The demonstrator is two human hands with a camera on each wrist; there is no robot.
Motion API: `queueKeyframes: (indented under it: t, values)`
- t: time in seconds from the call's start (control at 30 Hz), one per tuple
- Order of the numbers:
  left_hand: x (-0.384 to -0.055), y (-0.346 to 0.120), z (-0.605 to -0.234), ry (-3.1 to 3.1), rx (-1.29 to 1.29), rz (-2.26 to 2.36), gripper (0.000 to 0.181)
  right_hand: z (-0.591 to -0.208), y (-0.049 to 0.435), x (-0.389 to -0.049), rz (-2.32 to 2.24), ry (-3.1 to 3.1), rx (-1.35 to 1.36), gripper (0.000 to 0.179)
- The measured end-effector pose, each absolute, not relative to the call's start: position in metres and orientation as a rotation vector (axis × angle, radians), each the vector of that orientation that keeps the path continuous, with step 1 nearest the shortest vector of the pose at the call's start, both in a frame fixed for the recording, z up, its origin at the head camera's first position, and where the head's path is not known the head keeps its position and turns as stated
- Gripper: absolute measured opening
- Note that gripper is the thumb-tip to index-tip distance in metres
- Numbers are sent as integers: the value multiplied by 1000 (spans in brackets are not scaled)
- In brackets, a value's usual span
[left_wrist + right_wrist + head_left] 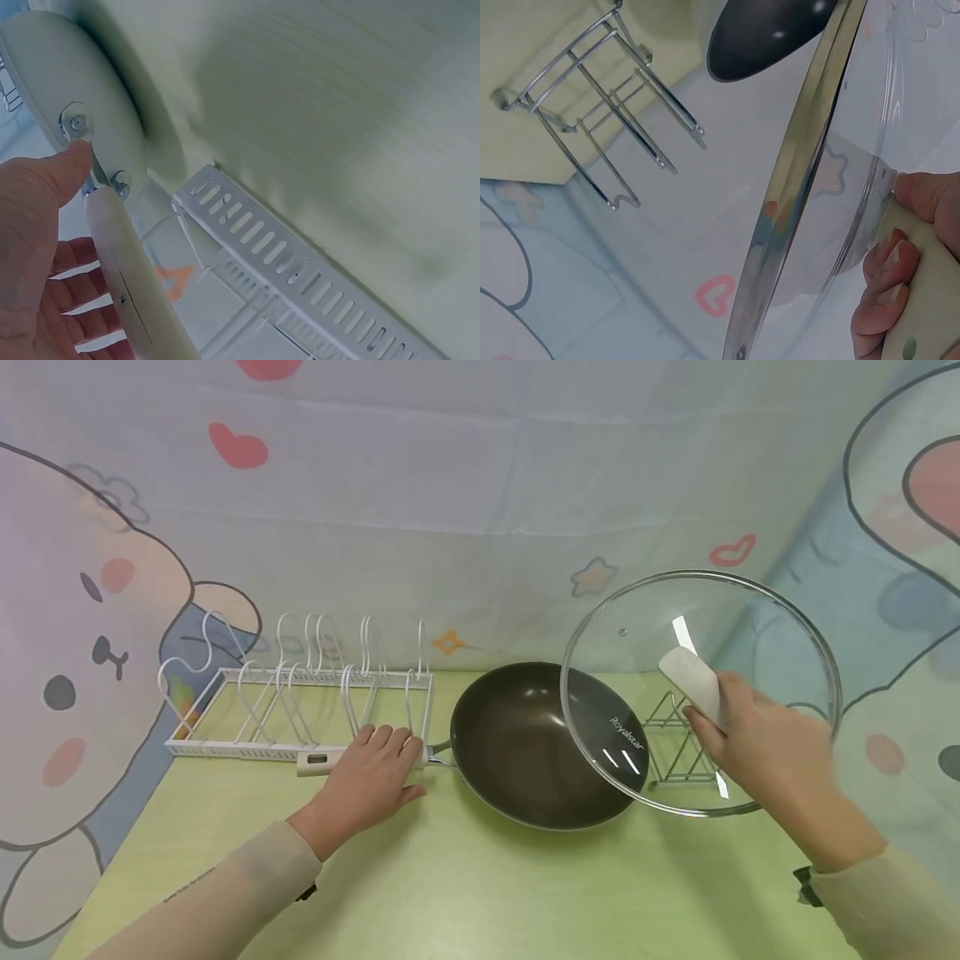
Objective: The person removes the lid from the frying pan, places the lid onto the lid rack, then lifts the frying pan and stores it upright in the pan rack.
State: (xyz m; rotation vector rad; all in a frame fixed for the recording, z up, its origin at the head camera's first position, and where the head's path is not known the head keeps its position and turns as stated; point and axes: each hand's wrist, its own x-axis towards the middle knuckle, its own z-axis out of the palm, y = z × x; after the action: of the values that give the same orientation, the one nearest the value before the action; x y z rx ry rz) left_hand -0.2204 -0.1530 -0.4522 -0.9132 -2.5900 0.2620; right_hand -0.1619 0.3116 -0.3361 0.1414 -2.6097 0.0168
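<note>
A dark wok (540,752) with a pale handle (318,763) sits on the table, its handle to the left. Over that handle lies my left hand (378,772). In the left wrist view its thumb (64,169) is by the metal bracket, and the loosely spread fingers reach behind the handle, their tips hidden. My right hand (780,752) grips the light knob-handle (693,685) of a large glass lid (772,635). The lid is held up, tilted, in front of the wok's right side. Seen from the right wrist, the lid's metal rim (787,202) stands edge-on.
Behind the left hand stands a white wire rack (255,747) with upright loops. A small chrome wire stand (592,75) is on the table right of the wok, seen through the lid in the head view. A printed cloth (420,468) hangs behind the table (525,893).
</note>
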Motion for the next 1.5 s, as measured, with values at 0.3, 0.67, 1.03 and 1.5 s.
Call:
queueKeyframes:
  t: [0.3,0.67,1.03,1.5]
  values:
    - [-216,-146,-449,-2563,-931,267,56,-331,318,-160,41,-2694,60,53]
    - [-211,-137,-448,-2541,-991,228,58,-328,324,-158,29,-2696,46,56]
    - [-208,-132,-449,-2529,-1014,199,60,-327,329,-157,22,-2708,31,57]
    - [-204,-119,-444,-2533,-1062,166,62,-320,338,-157,39,-2755,-24,58]
